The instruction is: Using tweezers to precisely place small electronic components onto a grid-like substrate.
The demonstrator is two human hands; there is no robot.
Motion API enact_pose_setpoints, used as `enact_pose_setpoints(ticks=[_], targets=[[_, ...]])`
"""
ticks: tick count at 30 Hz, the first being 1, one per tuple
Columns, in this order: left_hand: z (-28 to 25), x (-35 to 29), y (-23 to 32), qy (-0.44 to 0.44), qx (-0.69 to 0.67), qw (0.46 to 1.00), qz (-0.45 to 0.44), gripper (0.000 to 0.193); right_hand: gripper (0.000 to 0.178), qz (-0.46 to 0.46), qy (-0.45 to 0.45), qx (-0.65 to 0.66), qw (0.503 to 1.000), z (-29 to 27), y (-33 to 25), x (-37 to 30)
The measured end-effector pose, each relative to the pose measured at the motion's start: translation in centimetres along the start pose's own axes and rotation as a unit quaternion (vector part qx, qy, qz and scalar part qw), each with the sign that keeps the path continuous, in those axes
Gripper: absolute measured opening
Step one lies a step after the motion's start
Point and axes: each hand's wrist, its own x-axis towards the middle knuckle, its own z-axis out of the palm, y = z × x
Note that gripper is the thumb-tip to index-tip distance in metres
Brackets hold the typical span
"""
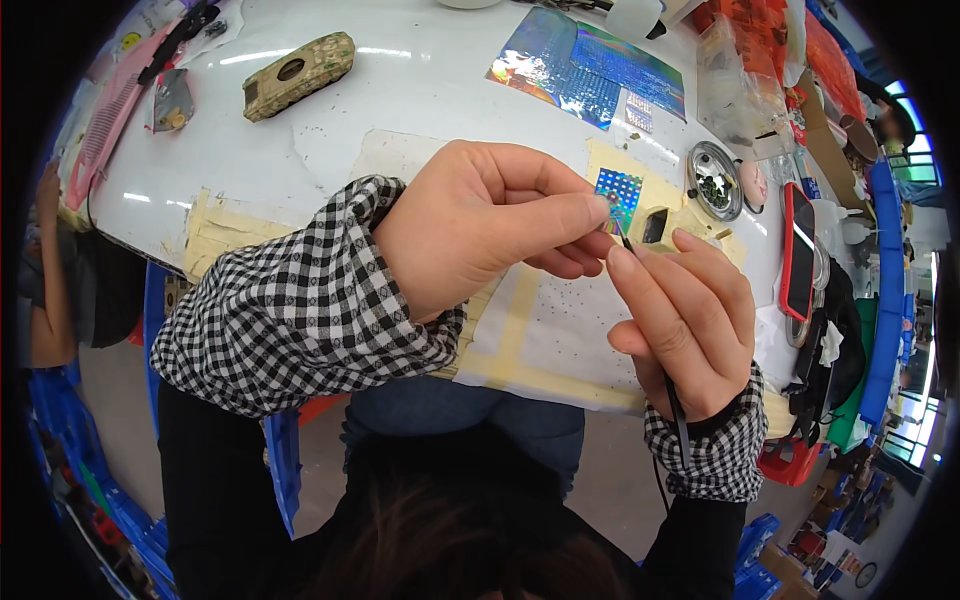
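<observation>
My left hand is closed in a pinch, thumb against forefinger; whatever tiny piece sits between the tips is too small to make out. My right hand grips slim dark tweezers, their tip meeting the left fingertips. Just behind those fingertips shows a small shiny blue-green sheet with a grid of pale dots, partly covered by the left thumb; I cannot tell whether it is held or lies on the tape. Beside it stands a small beige part with a dark opening. Under both hands lies white paper with tiny dark specks.
A camouflage model vehicle hull lies at the far left, near a pink comb-like strip. Shiny holographic sheets lie at the back. To the right are a round tin of green bits and a red-cased phone.
</observation>
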Motion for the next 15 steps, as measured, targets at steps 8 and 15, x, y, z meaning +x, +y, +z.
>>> enact_pose_setpoints(ticks=[8, 15], targets=[[0.03, -0.12, 0.16, -0.015, 0.001, 1.0, -0.015, 0.019, 0.034, 0.003, 0.005, 0.0, 1.0, -0.12, -0.03, 0.0], [-0.05, 0.01, 0.0, -0.018, 0.009, 1.0, -0.002, 0.016, 0.035, 0.002, 0.016, 0.013, 1.0, -0.02, 0.03, -0.02]])
